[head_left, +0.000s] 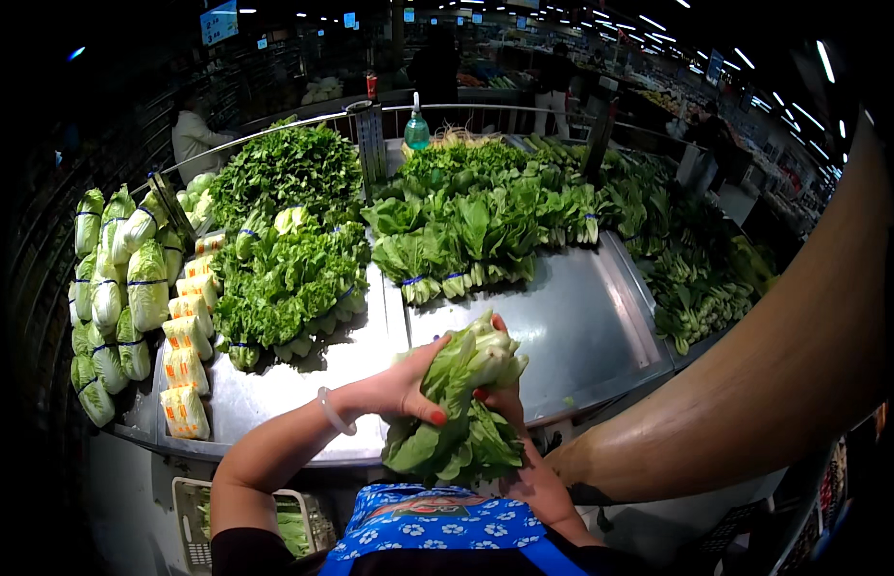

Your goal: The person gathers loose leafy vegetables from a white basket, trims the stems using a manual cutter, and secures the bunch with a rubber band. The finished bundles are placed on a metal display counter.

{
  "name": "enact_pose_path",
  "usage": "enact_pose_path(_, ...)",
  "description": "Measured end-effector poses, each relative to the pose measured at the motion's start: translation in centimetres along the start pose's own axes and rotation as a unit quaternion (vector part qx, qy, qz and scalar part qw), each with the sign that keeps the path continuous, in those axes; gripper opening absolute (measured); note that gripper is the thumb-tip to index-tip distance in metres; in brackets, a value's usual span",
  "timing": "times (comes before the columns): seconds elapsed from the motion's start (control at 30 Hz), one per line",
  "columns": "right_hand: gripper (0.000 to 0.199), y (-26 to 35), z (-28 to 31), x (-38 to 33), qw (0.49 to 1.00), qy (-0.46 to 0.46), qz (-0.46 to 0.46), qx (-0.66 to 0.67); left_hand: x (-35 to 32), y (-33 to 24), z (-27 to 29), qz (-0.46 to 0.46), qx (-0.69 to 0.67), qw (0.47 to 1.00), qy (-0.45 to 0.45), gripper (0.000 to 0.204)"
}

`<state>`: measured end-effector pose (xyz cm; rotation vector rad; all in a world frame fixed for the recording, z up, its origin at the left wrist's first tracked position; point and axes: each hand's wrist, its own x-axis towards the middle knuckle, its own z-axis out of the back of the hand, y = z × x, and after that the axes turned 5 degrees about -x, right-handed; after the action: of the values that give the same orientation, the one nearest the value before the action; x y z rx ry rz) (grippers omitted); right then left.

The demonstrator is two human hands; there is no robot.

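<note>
A bunch of leafy green lettuce point(457, 432) is held up in front of my apron, its pale stem ends pointing away and its leaves hanging toward me. My left hand point(420, 386) is closed round its left side, thumb laid across the leaves. From the other side my right hand point(507, 403) grips it, with the thumb near the stems and most fingers hidden behind. Beyond the hands, similar leafy bunches point(457, 240) with blue bands are stacked on the metal display counter point(581, 326).
Curly lettuce point(284, 278), white wrapped packs point(185, 370) and banded napa cabbages point(147, 283) lie to the left. A green spray bottle point(416, 130) stands at the back. A thick tan column point(754, 403) rises close on my right. A crate point(193, 518) with greens sits low at left.
</note>
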<state>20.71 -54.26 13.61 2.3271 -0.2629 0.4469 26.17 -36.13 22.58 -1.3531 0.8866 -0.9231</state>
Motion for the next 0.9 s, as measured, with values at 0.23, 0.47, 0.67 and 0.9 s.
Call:
enact_pose_path(0.23,0.118,4.4,0.7,-1.0,0.993,-0.025,-0.112,-0.037,2.8,6.1,-3.8,-0.004,0.066,0.983,-0.172,0.118)
enact_pose_path(0.47,0.121,4.5,1.9,-1.4,0.986,0.022,-0.164,0.021,2.9,5.2,-4.7,-0.009,0.099,0.983,-0.155,0.097)
enact_pose_path(0.67,0.128,6.5,1.5,-1.3,0.990,0.021,-0.127,-0.061,4.3,5.2,-4.9,-0.120,0.278,0.935,-0.185,0.101)
enact_pose_path(0.9,0.120,6.2,4.2,-1.0,0.985,0.014,-0.160,-0.057,5.8,8.3,-4.9,-0.037,-0.013,0.988,-0.152,0.103)
